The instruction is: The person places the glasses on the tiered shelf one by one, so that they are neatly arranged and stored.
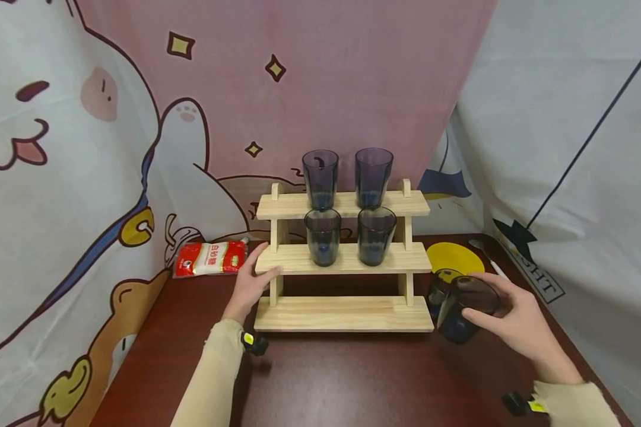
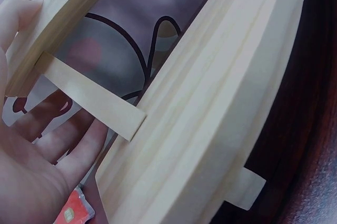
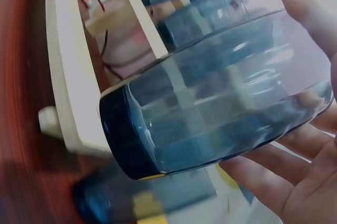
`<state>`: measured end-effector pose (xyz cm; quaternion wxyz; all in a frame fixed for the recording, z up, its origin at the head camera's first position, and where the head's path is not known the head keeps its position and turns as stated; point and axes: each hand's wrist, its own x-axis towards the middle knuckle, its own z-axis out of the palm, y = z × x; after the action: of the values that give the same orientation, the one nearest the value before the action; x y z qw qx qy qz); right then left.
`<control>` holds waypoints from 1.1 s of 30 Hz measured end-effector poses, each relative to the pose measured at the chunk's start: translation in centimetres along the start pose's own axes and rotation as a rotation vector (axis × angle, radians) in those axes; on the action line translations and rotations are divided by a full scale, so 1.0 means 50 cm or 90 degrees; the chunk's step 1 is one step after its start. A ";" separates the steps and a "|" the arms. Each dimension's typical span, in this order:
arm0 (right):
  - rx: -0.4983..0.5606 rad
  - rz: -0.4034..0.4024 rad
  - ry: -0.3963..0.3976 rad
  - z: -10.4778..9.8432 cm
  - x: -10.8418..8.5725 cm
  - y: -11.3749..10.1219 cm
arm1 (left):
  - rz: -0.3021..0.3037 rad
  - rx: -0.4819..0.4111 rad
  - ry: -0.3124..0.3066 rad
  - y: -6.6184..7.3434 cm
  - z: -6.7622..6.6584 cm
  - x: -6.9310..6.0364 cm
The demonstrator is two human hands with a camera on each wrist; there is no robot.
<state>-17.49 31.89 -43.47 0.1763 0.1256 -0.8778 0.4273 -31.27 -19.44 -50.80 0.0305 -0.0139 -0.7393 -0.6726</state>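
A three-tier wooden display rack (image 1: 342,314) stands on the dark table. Two bluish-grey tumblers are on its top tier, left (image 1: 320,181) and right (image 1: 373,178); the middle tier also bears a left tumbler (image 1: 323,240) and a right one (image 1: 375,240). My left hand (image 1: 248,287) grips the left end of the middle tier, thumb on the board (image 2: 21,50), fingers partly behind it. In my right hand (image 1: 518,317) is another tumbler (image 3: 210,103), held tilted off the table beside the rack's right end. Behind it, a further tumbler (image 1: 437,290) stands on the table, partly hidden.
A yellow plate (image 1: 454,256) and a spoon with a white handle (image 1: 498,270) lie at the back right. To the left of the rack is a red and white packet (image 1: 210,258). Printed cloth hangs behind and along both sides of the table.
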 end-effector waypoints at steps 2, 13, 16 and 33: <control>0.022 -0.016 -0.010 0.015 0.005 -0.013 | 0.002 0.003 0.000 -0.001 0.000 0.001; 0.041 -0.014 -0.042 0.093 0.037 -0.057 | -0.003 0.011 -0.003 -0.005 0.000 -0.001; 0.042 -0.016 -0.040 0.113 0.045 -0.061 | 0.001 0.010 -0.002 -0.004 0.000 0.000; 0.125 -0.018 -0.073 0.208 0.079 -0.099 | 0.018 0.007 0.003 -0.007 0.001 0.004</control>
<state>-21.33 20.38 -44.28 0.1190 0.1787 -0.8386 0.5006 -31.51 -19.45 -51.14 0.0420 -0.0228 -0.7428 -0.6678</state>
